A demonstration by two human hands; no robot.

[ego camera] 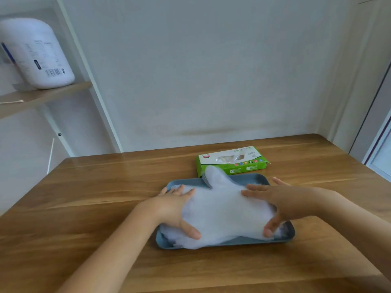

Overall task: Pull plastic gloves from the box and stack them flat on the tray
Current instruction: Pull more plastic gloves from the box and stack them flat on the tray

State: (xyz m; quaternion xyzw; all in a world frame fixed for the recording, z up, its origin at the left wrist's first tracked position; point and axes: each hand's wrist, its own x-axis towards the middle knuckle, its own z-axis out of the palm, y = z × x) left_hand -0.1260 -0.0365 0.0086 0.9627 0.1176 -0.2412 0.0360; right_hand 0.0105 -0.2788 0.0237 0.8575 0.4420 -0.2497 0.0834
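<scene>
Table [105, 208] room is left open toward its near and side edges around the tray [243, 242]. Filmy, near-weightless gloves [224, 208] are heaped on it, one tip overhanging the far rim toward the box [232, 163]. The slippery film, judged best pinched at an edge, is pressed under the flat, spread fingers of the left hand [175, 204] and right hand [281, 201].

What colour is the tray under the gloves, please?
Muted blue-grey tray, seen in the head view.
</scene>
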